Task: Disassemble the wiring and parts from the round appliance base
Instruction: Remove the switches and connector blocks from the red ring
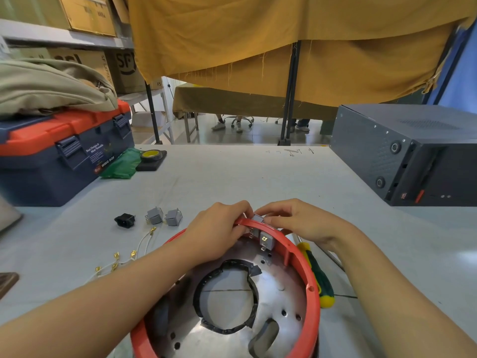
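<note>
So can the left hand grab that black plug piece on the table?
Probably yes. The black plug piece lies in the open left of the left hand, but that hand is busy holding the red ring.

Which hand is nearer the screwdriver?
Right. The right hand is at the red rim, just above and left of the screwdriver lying beside the base. The left hand is farther left across the rim.

Head-mounted, looking forward and down, close over the bench (232,177) near edge, far edge still in frame.
</note>
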The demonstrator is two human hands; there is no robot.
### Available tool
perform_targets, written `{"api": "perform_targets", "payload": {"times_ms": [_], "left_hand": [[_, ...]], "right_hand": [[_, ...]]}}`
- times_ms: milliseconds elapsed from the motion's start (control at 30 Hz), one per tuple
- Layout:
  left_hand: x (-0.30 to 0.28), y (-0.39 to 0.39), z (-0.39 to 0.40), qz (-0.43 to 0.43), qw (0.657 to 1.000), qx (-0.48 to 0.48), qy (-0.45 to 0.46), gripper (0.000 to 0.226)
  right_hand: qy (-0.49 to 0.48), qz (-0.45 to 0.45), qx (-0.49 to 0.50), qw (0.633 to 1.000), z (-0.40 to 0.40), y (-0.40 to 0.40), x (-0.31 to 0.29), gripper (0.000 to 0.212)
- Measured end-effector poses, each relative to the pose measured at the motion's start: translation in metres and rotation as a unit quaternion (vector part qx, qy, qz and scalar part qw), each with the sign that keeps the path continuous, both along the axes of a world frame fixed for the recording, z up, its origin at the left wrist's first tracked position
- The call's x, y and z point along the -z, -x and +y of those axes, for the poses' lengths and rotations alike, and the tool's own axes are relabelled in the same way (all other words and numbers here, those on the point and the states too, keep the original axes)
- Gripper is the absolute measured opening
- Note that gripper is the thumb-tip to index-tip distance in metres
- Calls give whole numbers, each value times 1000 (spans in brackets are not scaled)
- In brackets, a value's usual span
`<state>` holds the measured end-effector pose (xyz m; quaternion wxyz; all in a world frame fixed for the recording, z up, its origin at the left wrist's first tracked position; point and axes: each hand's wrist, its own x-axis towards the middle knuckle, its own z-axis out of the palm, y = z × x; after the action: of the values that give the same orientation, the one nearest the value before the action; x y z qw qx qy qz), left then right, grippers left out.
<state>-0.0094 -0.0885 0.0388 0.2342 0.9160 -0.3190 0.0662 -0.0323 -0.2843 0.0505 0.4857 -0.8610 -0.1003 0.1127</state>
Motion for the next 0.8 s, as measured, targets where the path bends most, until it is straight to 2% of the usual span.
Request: {"api": "perform_targets", "payload": {"times_ms": [100, 200, 467, 567, 634, 734, 801], "left_hand": [[0, -1, 0, -11, 1000, 3, 4, 20], [1, -1, 1, -11, 1000, 4, 11, 20], [-1, 0, -1, -10, 1000, 1, 10, 15], [-4, 0, 1, 37, 999, 15, 27, 25], [-8, -2, 3, 93, 992, 20, 77, 29], [-14, -5, 5, 190, 965, 19, 178, 29], [-16, -7, 5, 216, 951, 12, 221, 29]], "right_hand": [[-41, 7, -17, 999, -1, -2, 4, 29], [-80, 0, -15, 997, -1, 0, 10, 25], [-88, -57, 15, 994, -1, 2, 16, 22], [-113, -78, 39, 990, -2, 3, 15, 21], [-140, -92, 60, 984, -2, 3, 16, 21], [-157, -137, 75, 975, 2, 5, 15, 24], [-169, -165, 72, 969, 6, 6, 14, 27]]}}
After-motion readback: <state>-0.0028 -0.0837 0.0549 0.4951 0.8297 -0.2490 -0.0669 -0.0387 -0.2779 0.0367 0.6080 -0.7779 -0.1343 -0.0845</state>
